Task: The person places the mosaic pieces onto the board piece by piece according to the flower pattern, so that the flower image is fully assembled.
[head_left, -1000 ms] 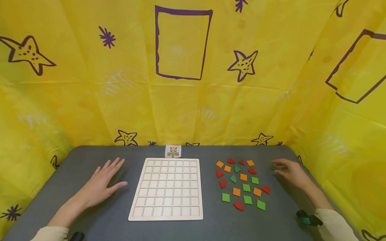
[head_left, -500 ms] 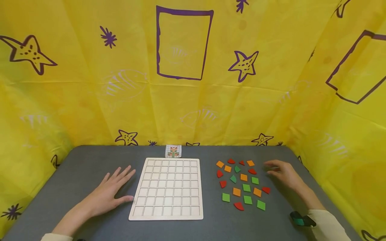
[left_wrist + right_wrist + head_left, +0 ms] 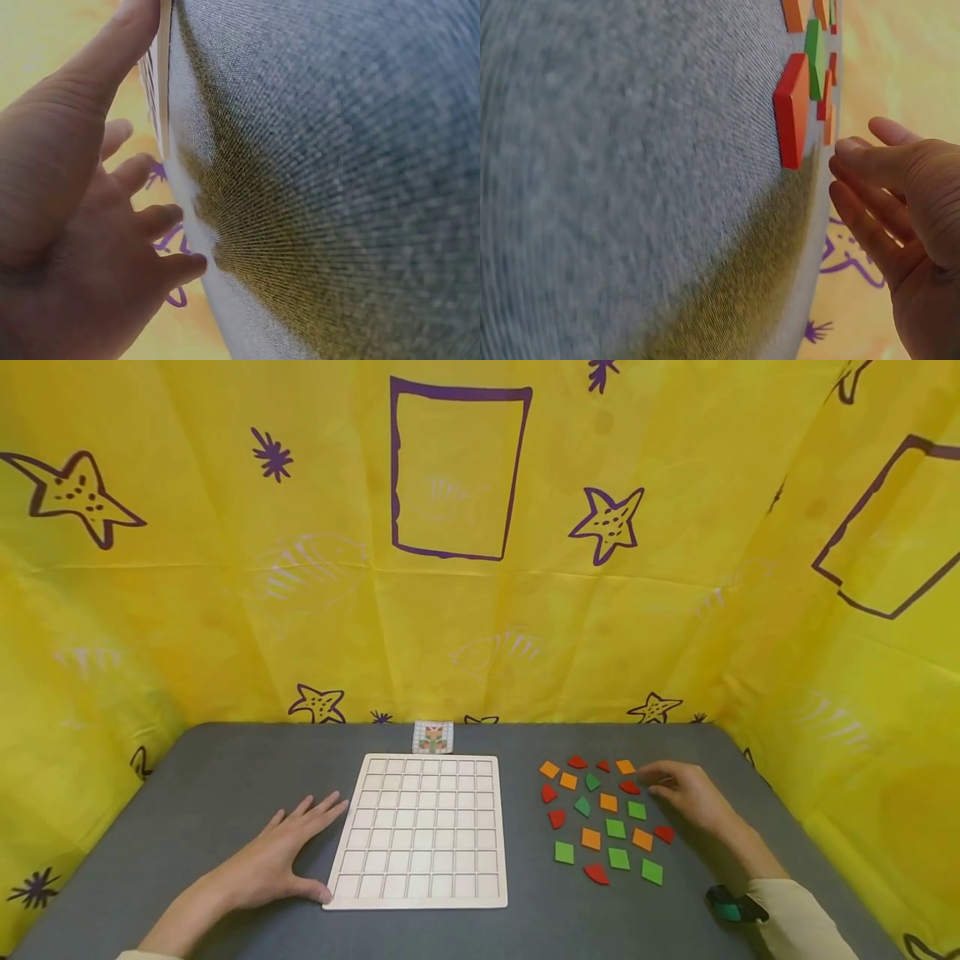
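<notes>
A pale wooden board point(image 3: 420, 903) with a grid of square recesses lies flat on the grey table. At its left edge is my left hand point(image 3: 273, 860), fingers spread, the thumb touching the near left corner. Right of the board lie several loose flat tiles: orange squares, light green squares, and red and dark green curved pieces. My right hand point(image 3: 693, 793) hovers at their far right side, its fingers slightly bent and holding nothing. Nearest its fingertips are a red curved tile point(image 3: 629, 787) and an orange square tile point(image 3: 626, 767). Another red tile point(image 3: 791, 112) shows large in the right wrist view.
A small printed card point(image 3: 432, 737) with a coloured grid picture lies behind the board. A yellow curtain point(image 3: 465, 610) with purple drawings closes off the back and sides of the grey table point(image 3: 525, 935).
My left hand has moved right and nearer to me, so its thumb now meets the board's corner. Leftward, my right hand has come up to the tiles. Board and tiles have stayed put.
</notes>
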{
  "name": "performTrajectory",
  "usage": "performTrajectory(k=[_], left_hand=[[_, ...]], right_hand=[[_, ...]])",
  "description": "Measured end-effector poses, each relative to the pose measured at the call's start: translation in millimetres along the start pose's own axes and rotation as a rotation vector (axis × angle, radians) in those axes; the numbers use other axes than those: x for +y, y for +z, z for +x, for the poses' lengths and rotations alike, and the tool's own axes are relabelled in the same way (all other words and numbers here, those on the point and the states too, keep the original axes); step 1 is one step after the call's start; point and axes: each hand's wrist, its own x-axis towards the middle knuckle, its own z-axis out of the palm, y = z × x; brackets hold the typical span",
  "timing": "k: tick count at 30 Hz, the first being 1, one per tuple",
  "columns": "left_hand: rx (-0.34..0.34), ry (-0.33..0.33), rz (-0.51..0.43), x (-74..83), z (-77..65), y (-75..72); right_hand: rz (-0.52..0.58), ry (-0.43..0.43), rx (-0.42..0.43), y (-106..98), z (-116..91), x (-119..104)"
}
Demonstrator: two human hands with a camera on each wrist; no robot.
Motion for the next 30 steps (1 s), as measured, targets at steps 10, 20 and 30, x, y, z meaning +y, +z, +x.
performTrajectory(k=[10, 20, 30], left_hand=[[-0.134, -0.026, -0.097, -2.1, -2.3, -0.8], [-0.139, -0.021, -0.131, -1.4, -1.1, -0.5], [-0.141, -0.029, -0.131, -2.0, -0.1, 0.4]], right_hand=[[0.022, 0.008, -0.055, 11.2, 8.4, -4.8], [0.039, 0.024, -0.119, 9.3, 14.0, -7.8], [-0.006, 0.029, -0.162, 5.6, 13.6, -10.8]])
